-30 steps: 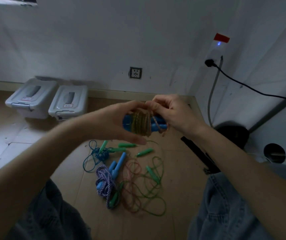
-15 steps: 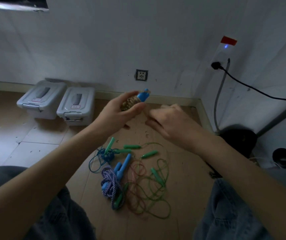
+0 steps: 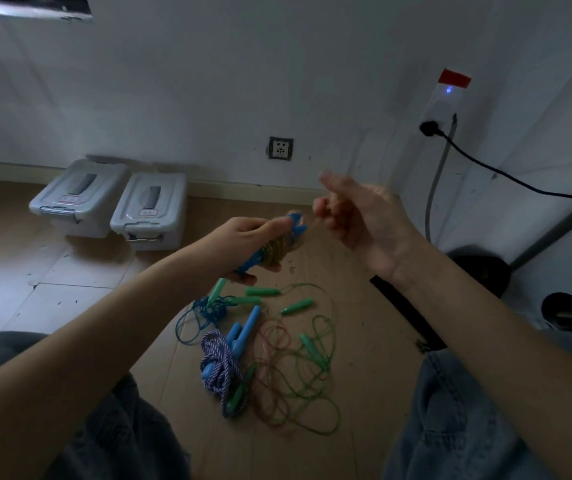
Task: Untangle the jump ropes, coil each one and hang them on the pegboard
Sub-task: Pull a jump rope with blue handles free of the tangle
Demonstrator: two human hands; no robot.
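The left hand [image 3: 243,237] grips a wound jump rope [image 3: 274,245] — blue handles laid together with a yellowish cord wrapped tightly round their middle. The fingers curl under the bundle and the thumb presses along its top, so the bundle points up and to the right, held above the floor. The right hand [image 3: 357,216] is raised just beside the bundle's upper end, palm turned toward the camera, its fingers curled in; motion blur smears the fingertips, and whether they pinch the loose end of the cord cannot be told.

Below the hands, on the wooden floor [image 3: 364,341], lies the rest of the tangle. A purple-and-white braided rope [image 3: 220,368] sits bunched beside a pair of blue handles [image 3: 243,329]. To its left is a thin blue cord [image 3: 201,313] knotted in a small heap, with a green handle [image 3: 216,291] rising from it. More green handles lie scattered near it, and loops of green cord [image 3: 315,393] and pinkish cord [image 3: 274,344] sprawl over one another to the right.

The person's knees in blue jeans [image 3: 451,427] frame the pile — one on each side. Two grey lidded storage boxes [image 3: 115,202] stand side by side against the white wall [image 3: 208,81], near a wall socket [image 3: 280,147]. A black cable [image 3: 506,174] runs from a plug at the right.
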